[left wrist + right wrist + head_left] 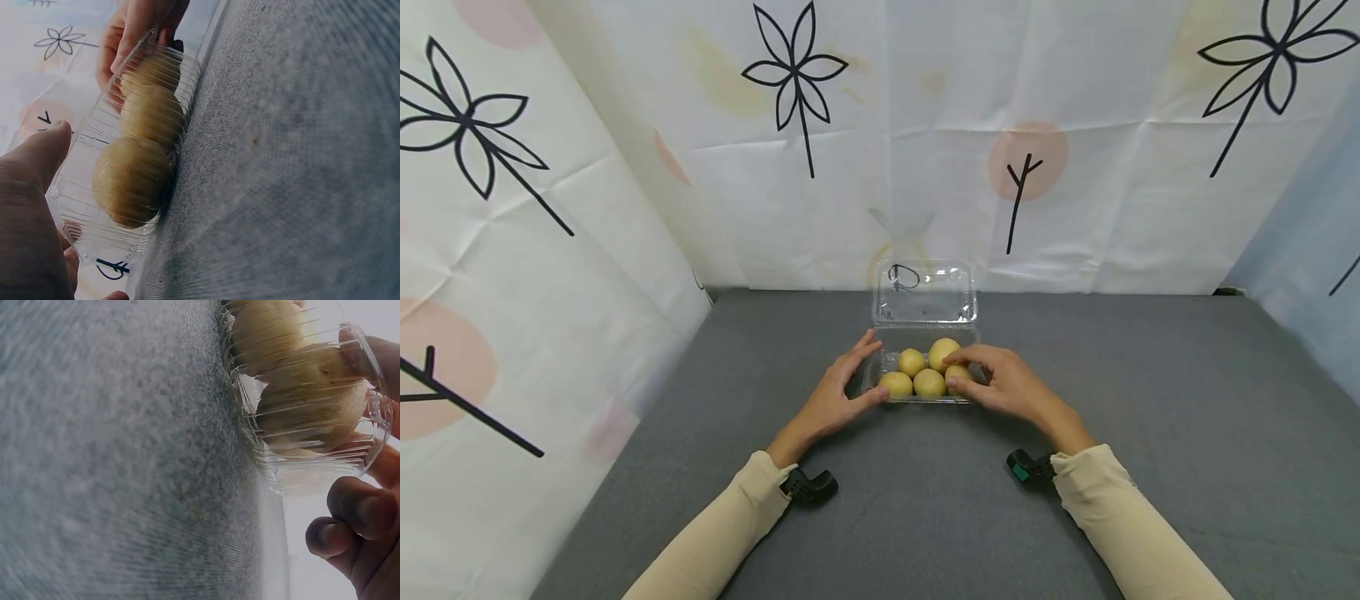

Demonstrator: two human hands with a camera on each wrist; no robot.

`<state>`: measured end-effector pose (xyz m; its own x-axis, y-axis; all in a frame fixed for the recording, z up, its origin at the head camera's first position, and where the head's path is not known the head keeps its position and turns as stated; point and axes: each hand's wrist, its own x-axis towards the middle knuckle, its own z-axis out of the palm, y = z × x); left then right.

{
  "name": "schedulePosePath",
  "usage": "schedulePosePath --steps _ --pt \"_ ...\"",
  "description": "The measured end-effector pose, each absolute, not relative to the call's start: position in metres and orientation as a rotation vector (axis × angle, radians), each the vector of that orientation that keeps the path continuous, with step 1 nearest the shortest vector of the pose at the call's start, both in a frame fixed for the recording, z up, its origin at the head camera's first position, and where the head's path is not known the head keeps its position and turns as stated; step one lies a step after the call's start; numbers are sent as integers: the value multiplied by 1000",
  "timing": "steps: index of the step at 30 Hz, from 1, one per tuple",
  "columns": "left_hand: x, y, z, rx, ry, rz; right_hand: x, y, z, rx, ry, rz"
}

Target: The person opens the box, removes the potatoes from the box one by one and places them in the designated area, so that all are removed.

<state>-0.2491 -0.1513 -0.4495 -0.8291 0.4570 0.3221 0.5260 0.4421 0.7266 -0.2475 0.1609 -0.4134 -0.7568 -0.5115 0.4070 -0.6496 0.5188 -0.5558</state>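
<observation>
Several yellow potatoes [929, 383] sit in two rows in a clear plastic clamshell box [87, 240], its lid [925, 296] standing up at the back. At the box's left end my left hand [833, 398] spreads around the corner, thumb by the front rim and straight fingers along the side. My right hand [1011, 385] reaches in over the right end and pinches the front right potato [312, 415] between thumb and fingers. That potato is partly hidden by the fingers in the head view. Its other fingers curl outside the box in the right wrist view.
The box stands on a grey cloth-covered table [917, 517], toward its back edge. White printed fabric walls [925, 183] rise behind and at the sides. Black wrist straps [811, 487] sit at both cuffs.
</observation>
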Motion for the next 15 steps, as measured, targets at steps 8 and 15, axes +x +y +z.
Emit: schedulePosePath --steps 8,15 --pt "-249 -151 -451 -882 -2613 -1349 -243 162 -408 920 -2580 1053" --pt "-249 -151 -451 -894 -2601 -1347 -243 161 -405 925 -2526 1032"
